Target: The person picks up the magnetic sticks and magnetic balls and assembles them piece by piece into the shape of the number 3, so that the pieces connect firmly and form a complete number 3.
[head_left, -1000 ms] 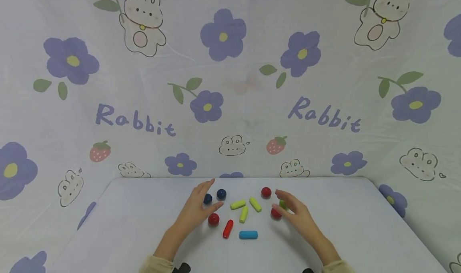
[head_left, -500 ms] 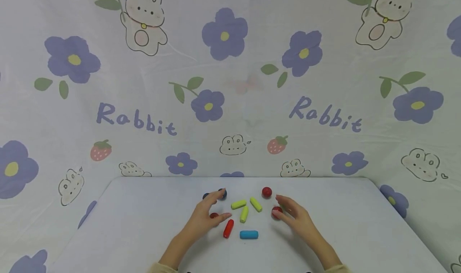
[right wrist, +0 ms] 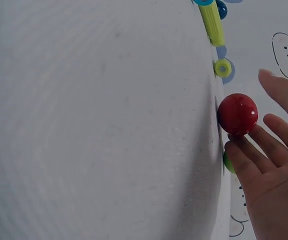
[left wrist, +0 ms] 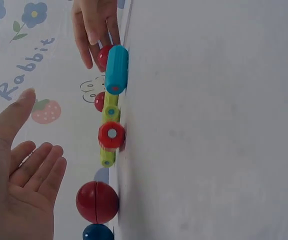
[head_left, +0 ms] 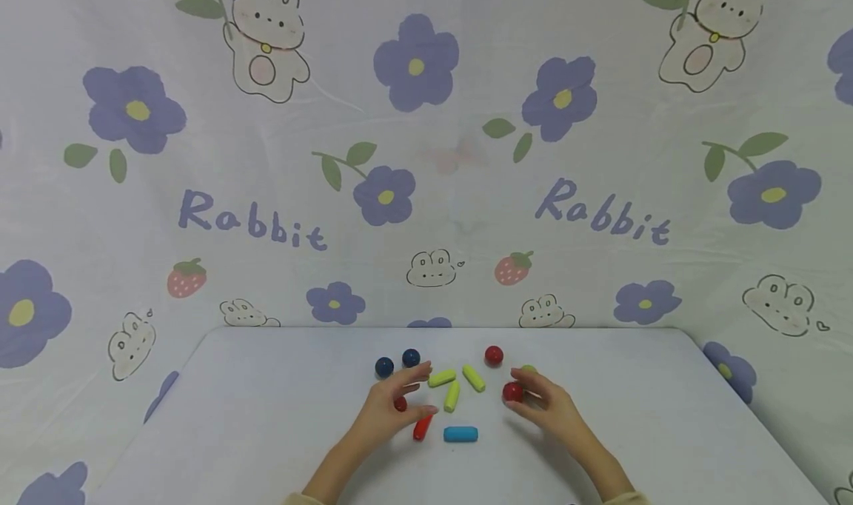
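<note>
both hands wide at a white table (head_left: 266, 409).
left hand (head_left: 385, 409), thumb and fingers apart, partly hides the left red ball (head_left: 400, 403) and red stick (head_left: 421, 430). right hand (head_left: 549, 403), also spread, is at the near right red ball (head_left: 512, 392); contact cannot be told.

Wht tbl (head_left: 266, 401); backdrop (head_left: 460, 209) behind w/ purple flwrs (head_left: 416, 67), rabbits (head_left: 266, 31), strawberries (head_left: 186, 279), "Rabbit" txt (head_left: 253, 221).

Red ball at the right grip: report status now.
Left grip open, empty. Right grip open around red ball, contact unclear. Green ball just beyond, possibly in the way.
</note>
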### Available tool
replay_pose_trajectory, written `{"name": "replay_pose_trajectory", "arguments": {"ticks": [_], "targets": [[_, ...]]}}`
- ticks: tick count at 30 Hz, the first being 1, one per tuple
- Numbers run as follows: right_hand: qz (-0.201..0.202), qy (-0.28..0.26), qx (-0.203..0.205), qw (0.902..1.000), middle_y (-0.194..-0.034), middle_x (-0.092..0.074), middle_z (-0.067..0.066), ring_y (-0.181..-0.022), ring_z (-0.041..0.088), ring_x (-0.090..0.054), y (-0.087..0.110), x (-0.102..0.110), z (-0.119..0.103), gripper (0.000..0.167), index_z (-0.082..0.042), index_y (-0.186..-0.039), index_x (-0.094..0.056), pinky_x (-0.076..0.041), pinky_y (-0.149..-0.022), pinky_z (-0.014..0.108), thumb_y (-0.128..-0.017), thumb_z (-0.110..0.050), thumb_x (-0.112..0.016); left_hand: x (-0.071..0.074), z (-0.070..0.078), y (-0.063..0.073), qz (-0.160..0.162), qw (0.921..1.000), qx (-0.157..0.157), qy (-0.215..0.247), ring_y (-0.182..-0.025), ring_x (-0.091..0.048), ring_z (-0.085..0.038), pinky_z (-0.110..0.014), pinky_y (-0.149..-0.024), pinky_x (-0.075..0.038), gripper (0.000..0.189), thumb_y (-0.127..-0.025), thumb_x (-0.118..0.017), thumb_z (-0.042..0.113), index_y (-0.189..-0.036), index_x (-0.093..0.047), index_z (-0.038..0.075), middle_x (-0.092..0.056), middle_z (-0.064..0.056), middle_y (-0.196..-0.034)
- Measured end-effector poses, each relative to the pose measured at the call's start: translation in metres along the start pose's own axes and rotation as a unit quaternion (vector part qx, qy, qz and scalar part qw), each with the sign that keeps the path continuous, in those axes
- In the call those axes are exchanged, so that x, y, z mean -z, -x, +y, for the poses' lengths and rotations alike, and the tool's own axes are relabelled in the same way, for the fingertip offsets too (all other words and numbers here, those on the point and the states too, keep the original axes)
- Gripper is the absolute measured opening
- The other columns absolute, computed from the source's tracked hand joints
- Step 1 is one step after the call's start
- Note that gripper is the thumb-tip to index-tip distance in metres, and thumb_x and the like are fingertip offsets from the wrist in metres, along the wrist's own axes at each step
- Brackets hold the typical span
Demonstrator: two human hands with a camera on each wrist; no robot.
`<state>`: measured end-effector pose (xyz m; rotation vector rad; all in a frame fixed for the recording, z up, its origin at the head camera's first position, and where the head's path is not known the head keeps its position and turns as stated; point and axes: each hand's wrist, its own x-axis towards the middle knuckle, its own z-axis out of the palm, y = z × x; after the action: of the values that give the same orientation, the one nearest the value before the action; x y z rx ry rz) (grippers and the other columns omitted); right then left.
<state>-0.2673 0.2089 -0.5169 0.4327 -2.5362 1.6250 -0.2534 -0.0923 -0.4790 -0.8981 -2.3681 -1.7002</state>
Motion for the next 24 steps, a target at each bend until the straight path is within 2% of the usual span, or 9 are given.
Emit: {"name": "replay_pose_trajectory", "arguments": {"ticks": [5,7,12,14,20,24], "targets": [[-0.004,-0.017,0.007,0.9998,-0.121,-0.051,0.015,-0.113,0.027,-0.046,0.000,0.000,0.004,0.055,-0.001,-0.123,-0.050,-0.040,-0.088,0.032,-0.074,-0.011,-0.073,-0.007,0.004,0.001,-0.013,0.9997,-0.006,0.019,-0.109,-0.049,-0.029,-0.044,-0.088,-0.039,0.057,-0.074,-0.072,0.008,-0.126,-0.050,0.008,-0.051,-0.004,-0.123],[-0.006,-0.021,0.011,0.9997,-0.121,-0.052,0.017,-0.112,0.028,-0.047,0.000,0.000,0.006,0.054,0.000,-0.122,-0.050,-0.040,-0.088,0.031,-0.074,-0.009,-0.073,-0.011,-0.001,0.001,-0.016,0.9997,0.006,0.014,-0.109,-0.050,-0.026,-0.043,-0.088,-0.040,0.056,-0.074,-0.073,0.009,-0.126,-0.051,0.012,-0.052,-0.003,-0.122],[-0.010,-0.017,0.011,0.9997,-0.120,-0.052,0.017,-0.112,0.028,-0.047,0.000,0.001,0.008,0.051,0.000,-0.120,-0.052,-0.041,-0.087,0.030,-0.073,-0.004,-0.072,-0.018,0.003,0.001,-0.034,0.9981,0.049,0.015,-0.108,-0.051,-0.024,-0.041,-0.088,-0.040,0.053,-0.075,-0.072,0.011,-0.124,-0.053,0.015,-0.055,-0.004,-0.119],[-0.010,-0.016,0.006,0.9998,-0.120,-0.052,0.016,-0.112,0.028,-0.047,0.000,0.001,0.008,0.050,0.000,-0.120,-0.053,-0.041,-0.086,0.029,-0.073,-0.003,-0.072,-0.019,0.008,0.001,-0.044,0.9972,0.054,0.026,-0.108,-0.051,-0.026,-0.042,-0.088,-0.039,0.053,-0.074,-0.072,0.010,-0.123,-0.053,0.012,-0.056,-0.005,-0.118],[-0.007,-0.014,-0.002,0.9999,-0.121,-0.051,0.016,-0.111,0.029,-0.048,0.000,0.001,0.008,0.048,0.000,-0.118,-0.054,-0.043,-0.084,0.028,-0.074,-0.002,-0.071,-0.022,0.003,0.001,-0.061,0.9964,0.036,0.047,-0.108,-0.051,-0.027,-0.042,-0.087,-0.040,0.051,-0.073,-0.072,0.005,-0.121,-0.055,0.006,-0.055,-0.012,-0.118],[-0.006,-0.023,0.006,0.9997,-0.119,-0.052,0.018,-0.110,0.031,-0.049,0.001,0.001,0.008,0.046,0.001,-0.117,-0.055,-0.043,-0.083,0.029,-0.074,-0.002,-0.071,-0.023,0.000,0.000,-0.066,0.9952,0.043,0.059,-0.108,-0.051,-0.028,-0.042,-0.087,-0.040,0.048,-0.073,-0.072,0.004,-0.119,-0.056,0.001,-0.055,-0.015,-0.118]]}}
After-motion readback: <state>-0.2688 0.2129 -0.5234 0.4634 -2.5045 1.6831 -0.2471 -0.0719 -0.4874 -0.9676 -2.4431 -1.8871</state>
